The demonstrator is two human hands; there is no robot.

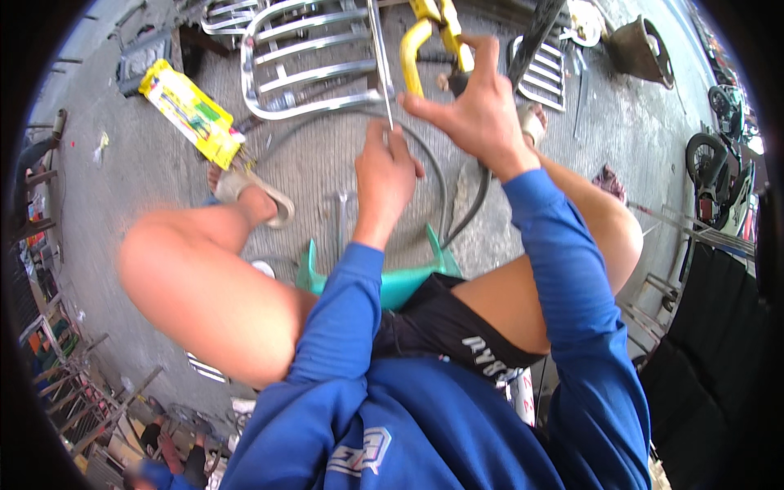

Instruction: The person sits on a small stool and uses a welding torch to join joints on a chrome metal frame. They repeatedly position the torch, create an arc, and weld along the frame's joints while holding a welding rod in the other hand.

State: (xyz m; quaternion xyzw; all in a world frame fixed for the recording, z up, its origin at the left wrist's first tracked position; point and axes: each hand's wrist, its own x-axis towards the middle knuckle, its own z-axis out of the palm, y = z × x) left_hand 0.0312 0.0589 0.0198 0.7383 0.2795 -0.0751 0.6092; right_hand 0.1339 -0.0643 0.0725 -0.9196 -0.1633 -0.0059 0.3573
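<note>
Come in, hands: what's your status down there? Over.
Left hand: pinching thin metal rod. Right hand: open, spread wide, near yellow frame. Slatted metal rack just left of rod.

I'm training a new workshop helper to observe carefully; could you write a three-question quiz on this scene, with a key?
1. Which hand has its fingertips at the near end of the thin silver metal rod?
2. True or false: the flat, bright yellow plastic packet lies left of the large, barred, shiny metal rack.
3. The right hand has its thumb and forefinger: (A) pressed together, (B) spread apart, (C) hidden from view.

Key: 1. The left hand. 2. True. 3. B.
</note>
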